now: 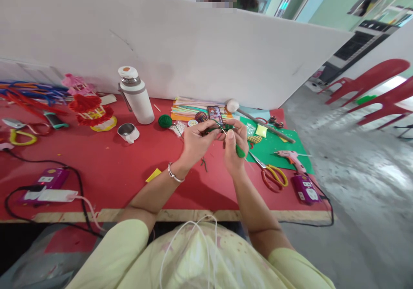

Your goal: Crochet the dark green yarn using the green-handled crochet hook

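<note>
My left hand [196, 142] and my right hand [235, 148] meet above the red table [112, 168]. The left hand's fingers pinch a small piece of green yarn work [215, 129]. In the right hand's closed fingers is a crochet hook with a green handle [239, 151], its metal tip reaching into the yarn. A silver bangle circles my left wrist. A green yarn ball [164, 121] lies just beyond my left hand.
White thermos [137, 95] and steel cup [128, 132] stand left of centre. A phone [215, 115], coloured paper sheets [190, 107], scissors [273, 176], a pink glue gun [292, 158] and a green sheet [277, 147] lie right. Power strips and cables sit at both front corners. Red chairs [371, 82] stand far right.
</note>
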The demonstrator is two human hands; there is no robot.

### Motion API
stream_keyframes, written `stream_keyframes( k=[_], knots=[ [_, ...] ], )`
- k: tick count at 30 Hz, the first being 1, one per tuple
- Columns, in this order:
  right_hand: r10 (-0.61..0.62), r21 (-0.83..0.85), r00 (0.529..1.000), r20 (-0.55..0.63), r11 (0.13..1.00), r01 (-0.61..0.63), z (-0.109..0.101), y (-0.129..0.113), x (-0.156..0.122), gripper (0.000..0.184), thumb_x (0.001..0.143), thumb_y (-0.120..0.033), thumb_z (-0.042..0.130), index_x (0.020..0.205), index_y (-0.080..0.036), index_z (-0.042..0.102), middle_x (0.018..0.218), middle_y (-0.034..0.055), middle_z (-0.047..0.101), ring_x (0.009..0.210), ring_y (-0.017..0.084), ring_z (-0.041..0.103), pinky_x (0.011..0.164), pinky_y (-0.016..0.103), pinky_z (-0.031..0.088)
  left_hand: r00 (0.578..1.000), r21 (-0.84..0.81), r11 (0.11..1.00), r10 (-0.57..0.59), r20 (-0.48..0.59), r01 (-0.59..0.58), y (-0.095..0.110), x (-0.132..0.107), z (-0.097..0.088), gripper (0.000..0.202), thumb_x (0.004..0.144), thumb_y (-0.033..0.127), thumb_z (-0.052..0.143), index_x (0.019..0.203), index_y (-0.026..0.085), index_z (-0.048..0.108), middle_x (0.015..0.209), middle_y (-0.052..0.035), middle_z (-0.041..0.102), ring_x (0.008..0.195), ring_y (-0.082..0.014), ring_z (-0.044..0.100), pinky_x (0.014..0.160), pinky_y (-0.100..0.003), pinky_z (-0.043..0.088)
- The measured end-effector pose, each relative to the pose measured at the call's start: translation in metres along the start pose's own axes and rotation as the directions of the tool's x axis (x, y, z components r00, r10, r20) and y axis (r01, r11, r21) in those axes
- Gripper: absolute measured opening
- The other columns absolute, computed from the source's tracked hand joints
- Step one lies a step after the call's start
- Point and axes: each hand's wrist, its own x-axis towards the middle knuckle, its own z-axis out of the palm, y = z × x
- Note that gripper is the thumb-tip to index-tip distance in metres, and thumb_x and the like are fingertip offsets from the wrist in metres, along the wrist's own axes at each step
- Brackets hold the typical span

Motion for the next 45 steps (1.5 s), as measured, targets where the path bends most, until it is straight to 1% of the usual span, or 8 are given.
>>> stream_keyframes(
  k=[3,6,12,19,26,33,39,45],
  knots=[
    [-0.028,-0.032,0.969,-0.244,0.999,0.021,0.013,-0.008,-0.007,0.046,0.106,-0.052,0.043,0.081,-0.023,0.068,0.132,0.0129,0.059,0.129,0.03,0.059,0.107,0.049,0.055,0.986,-0.167,0.972,-0.154,0.068,0.164,0.001,-0.003,0.002,0.022,0.065,0.025,0.091,0.084,0.019,0.081,0.077,0.001,0.075,0.07,-0.0121,0.069,0.07,-0.026,0.059],
    [-0.021,-0.016,0.975,-0.221,1.0,0.018,0.018,-0.009,-0.009,0.051,0.104,-0.061,0.043,0.081,-0.023,0.068,0.127,0.0136,0.059,0.124,0.031,0.06,0.105,0.05,0.056,0.941,-0.227,0.918,-0.292,0.17,0.326,0.008,0.0,-0.002,0.031,0.059,0.028,0.096,0.082,0.016,0.08,0.069,-0.0008,0.074,0.061,-0.0117,0.067,0.059,-0.024,0.055],
    [-0.099,0.047,0.99,-0.098,0.993,0.104,0.001,0.005,0.001,0.064,0.098,-0.075,0.042,0.072,-0.022,0.067,0.12,0.0122,0.056,0.111,0.03,0.065,0.089,0.047,0.061,0.876,-0.186,0.875,-0.387,0.288,0.448,0.019,0.011,-0.018,0.031,0.055,0.023,0.098,0.079,0.014,0.08,0.07,-0.0031,0.075,0.058,-0.0128,0.069,0.054,-0.023,0.053],
    [-0.246,0.096,0.963,0.106,0.967,0.237,-0.02,0.028,0.01,0.053,0.093,-0.075,0.053,0.089,-0.026,0.072,0.127,0.0092,0.055,0.077,0.017,0.063,0.07,0.043,0.063,0.804,-0.098,0.851,-0.441,0.4,0.516,0.023,0.016,-0.026,0.027,0.06,0.018,0.093,0.084,0.012,0.082,0.075,-0.0076,0.079,0.059,-0.0133,0.07,0.053,-0.023,0.055],
    [-0.38,-0.041,0.877,0.292,0.912,0.409,-0.055,0.038,0.019,0.034,0.092,-0.062,0.069,0.106,-0.032,0.077,0.14,0.0072,0.057,0.088,0.018,0.066,0.062,0.034,0.059,0.783,-0.03,0.844,-0.483,0.392,0.535,0.021,0.017,-0.026,0.026,0.056,0.016,0.093,0.08,0.013,0.083,0.069,-0.0055,0.077,0.049,-0.0106,0.065,0.05,-0.021,0.054],
    [-0.398,-0.271,0.776,0.49,0.776,0.569,-0.085,0.016,0.029,0.012,0.094,-0.038,0.076,0.098,-0.026,0.076,0.142,0.0077,0.064,0.095,0.019,0.071,0.078,0.035,0.062,0.787,0.037,0.862,-0.478,0.389,0.505,0.016,0.018,-0.027,0.024,0.057,0.018,0.091,0.078,0.012,0.082,0.063,-0.004,0.074,0.048,-0.0115,0.066,0.048,-0.021,0.051],
    [-0.446,-0.348,0.734,0.512,0.673,0.652,-0.087,0.005,0.031,0.005,0.094,-0.029,0.077,0.095,-0.025,0.074,0.138,0.0068,0.067,0.094,0.017,0.071,0.075,0.031,0.06,0.786,0.04,0.859,-0.485,0.384,0.511,0.02,0.018,-0.024,0.02,0.056,0.015,0.089,0.073,0.011,0.079,0.058,-0.0023,0.071,0.05,-0.0113,0.065,0.053,-0.022,0.054],
    [-0.579,-0.332,0.733,0.356,0.655,0.679,-0.079,0.012,0.022,0.014,0.089,-0.024,0.079,0.101,-0.027,0.072,0.125,0.0074,0.072,0.095,0.02,0.072,0.068,0.031,0.059,0.752,0.0,0.829,-0.507,0.421,0.559,0.016,0.017,-0.023,0.021,0.06,0.015,0.089,0.077,0.012,0.078,0.06,-0.0031,0.073,0.049,-0.0125,0.066,0.049,-0.021,0.051]
  ],
)
